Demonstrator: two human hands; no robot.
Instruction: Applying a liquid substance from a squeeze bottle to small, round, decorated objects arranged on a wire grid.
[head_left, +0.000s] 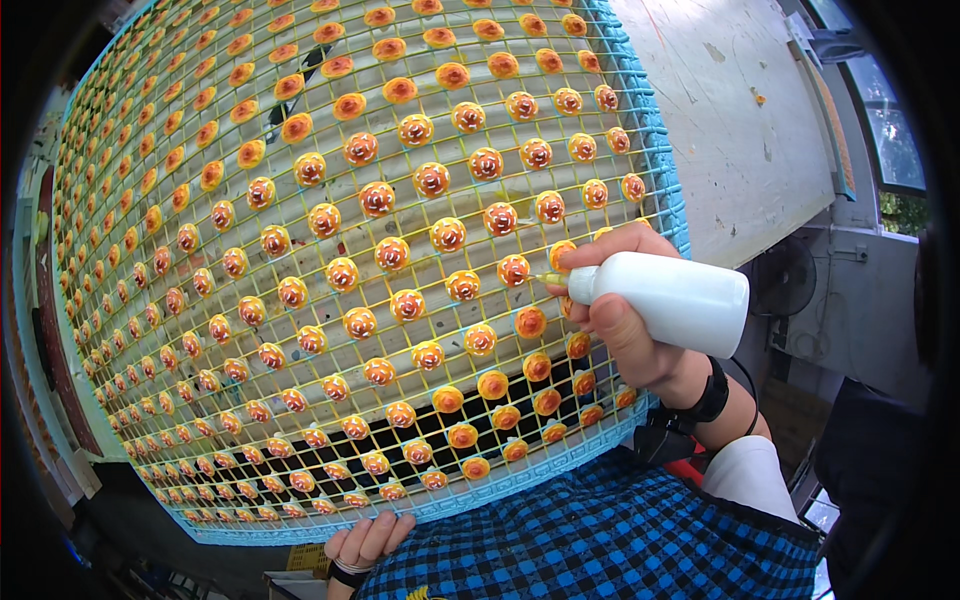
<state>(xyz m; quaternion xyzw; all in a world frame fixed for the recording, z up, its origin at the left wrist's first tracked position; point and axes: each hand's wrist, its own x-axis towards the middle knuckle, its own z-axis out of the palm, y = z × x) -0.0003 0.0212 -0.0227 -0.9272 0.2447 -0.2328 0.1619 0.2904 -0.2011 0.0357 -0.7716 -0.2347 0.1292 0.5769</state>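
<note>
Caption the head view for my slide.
Right hand holding a white bottle to an orange rosette, left hand at the grid's blue rim.

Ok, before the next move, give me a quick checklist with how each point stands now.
1. Right hand holding the white bottle: ok.
2. Nozzle aimed at a rosette: ok, tip at its right side.
3. Left hand gripping the blue rim firmly: cannot tell; fingers are at its near edge.
4. All rosettes white-marked: not ok; several plain rosettes sit toward the lower right.
5. Enough liquid inside: cannot tell; no level shows.
</note>
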